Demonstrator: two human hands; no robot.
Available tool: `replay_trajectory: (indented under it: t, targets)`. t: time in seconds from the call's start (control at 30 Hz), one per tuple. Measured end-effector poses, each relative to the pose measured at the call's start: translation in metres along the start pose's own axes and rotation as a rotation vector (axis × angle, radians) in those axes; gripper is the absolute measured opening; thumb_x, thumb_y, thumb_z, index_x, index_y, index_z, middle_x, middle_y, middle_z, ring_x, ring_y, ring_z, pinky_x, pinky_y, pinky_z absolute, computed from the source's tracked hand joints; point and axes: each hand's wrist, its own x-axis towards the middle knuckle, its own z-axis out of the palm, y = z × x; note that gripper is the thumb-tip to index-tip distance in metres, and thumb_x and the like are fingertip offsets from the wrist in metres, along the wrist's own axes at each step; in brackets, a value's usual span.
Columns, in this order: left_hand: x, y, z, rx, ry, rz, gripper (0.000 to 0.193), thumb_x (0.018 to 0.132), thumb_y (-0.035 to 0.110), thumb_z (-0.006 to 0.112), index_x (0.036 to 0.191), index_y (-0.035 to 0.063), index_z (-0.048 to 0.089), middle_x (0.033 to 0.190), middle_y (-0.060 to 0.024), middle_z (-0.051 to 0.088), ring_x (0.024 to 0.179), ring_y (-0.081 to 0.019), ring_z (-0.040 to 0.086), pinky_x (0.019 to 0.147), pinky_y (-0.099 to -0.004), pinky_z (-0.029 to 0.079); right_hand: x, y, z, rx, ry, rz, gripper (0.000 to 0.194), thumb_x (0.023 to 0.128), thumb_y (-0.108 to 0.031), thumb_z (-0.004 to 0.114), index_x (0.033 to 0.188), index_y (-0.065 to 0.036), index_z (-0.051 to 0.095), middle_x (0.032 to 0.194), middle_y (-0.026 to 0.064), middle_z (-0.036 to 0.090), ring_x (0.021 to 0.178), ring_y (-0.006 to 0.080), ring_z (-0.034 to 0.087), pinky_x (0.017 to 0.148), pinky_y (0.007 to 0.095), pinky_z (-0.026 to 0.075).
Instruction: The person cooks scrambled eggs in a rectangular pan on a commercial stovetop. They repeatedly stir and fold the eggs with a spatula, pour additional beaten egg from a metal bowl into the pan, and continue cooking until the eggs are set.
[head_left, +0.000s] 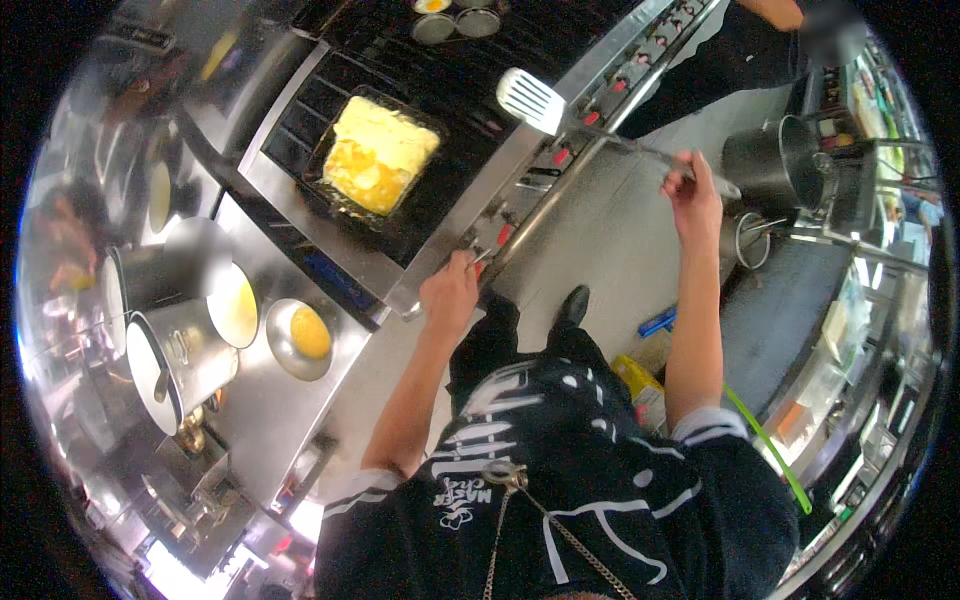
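Observation:
My right hand (691, 196) grips the handle of a slotted turner (531, 101). Its white slotted blade is raised near the front edge of the stove. My left hand (450, 292) is at the stove's front corner by a red-marked control knob (505, 235), fingers curled. A thin metal piece shows at its fingertips, and whether it is held cannot be told. On the dark grate, a square dark pan (321, 161) contains a yellow sheet of egg (379, 154), its near part glossier and deeper yellow. Both hands are apart from the pan.
Left of the stove, a steel counter (262, 420) bears metal pots (206, 360) and a bowl (279, 352) of yellow liquid. Small round pans (433, 28) sit at the far grate. Another person (705, 82) stands beyond the stove rail (555, 191). At right is a large pot (772, 165).

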Motion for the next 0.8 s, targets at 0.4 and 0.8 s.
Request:
replay_trajectory:
  t: [0.4, 0.8]
  targets:
    - [0.053, 0.034, 0.135, 0.175, 0.073, -0.109, 0.040, 0.092, 0.030, 0.070, 0.121, 0.0034, 0.064, 0.091, -0.0199, 0.072, 0.082, -0.0377, 0.070, 0.071, -0.0471, 0.055, -0.059, 0.131, -0.270, 0.237, 0.151, 0.061, 0.031, 0.108, -0.033, 0.047, 0.104, -0.007, 0.061, 0.076, 0.0053, 0.059, 0.069, 0.0181, 0.055, 0.065, 0.0349, 0.045]
    - [0.062, 0.036, 0.137, 0.093, 0.088, -0.207, 0.029, 0.094, 0.023, 0.069, 0.113, 0.0010, 0.070, 0.087, -0.0189, 0.072, 0.075, -0.0306, 0.070, 0.072, -0.0382, 0.054, -0.080, 0.183, -0.314, 0.139, 0.188, 0.128, 0.030, 0.109, -0.035, 0.045, 0.106, -0.008, 0.060, 0.076, 0.0039, 0.057, 0.070, 0.0169, 0.054, 0.069, 0.0335, 0.045]
